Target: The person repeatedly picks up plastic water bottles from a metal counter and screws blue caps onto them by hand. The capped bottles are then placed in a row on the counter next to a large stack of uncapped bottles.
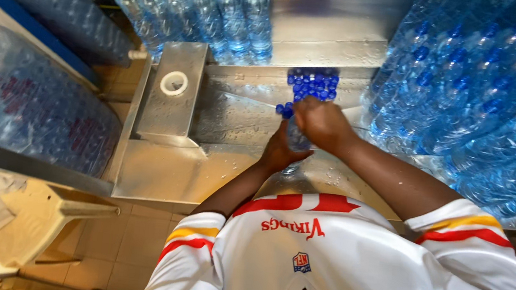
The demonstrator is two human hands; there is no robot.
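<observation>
My left hand (pixel 280 153) is wrapped around the body of a clear plastic water bottle (pixel 297 140) over a steel counter (pixel 165 167). My right hand (pixel 322 123) sits on top of that bottle, covering its neck and cap. Just beyond my hands lies a small heap of loose blue caps (pixel 313 83) on the wet steel surface, with two more caps beside my fingers.
A row of filled blue-capped bottles (pixel 189 7) stands at the back left of the counter. A large stack of filled bottles (pixel 484 93) rises on the right. Wrapped bottle packs (pixel 23 105) lie at left. A steel block with a round white opening (pixel 174 82) stands beside the caps.
</observation>
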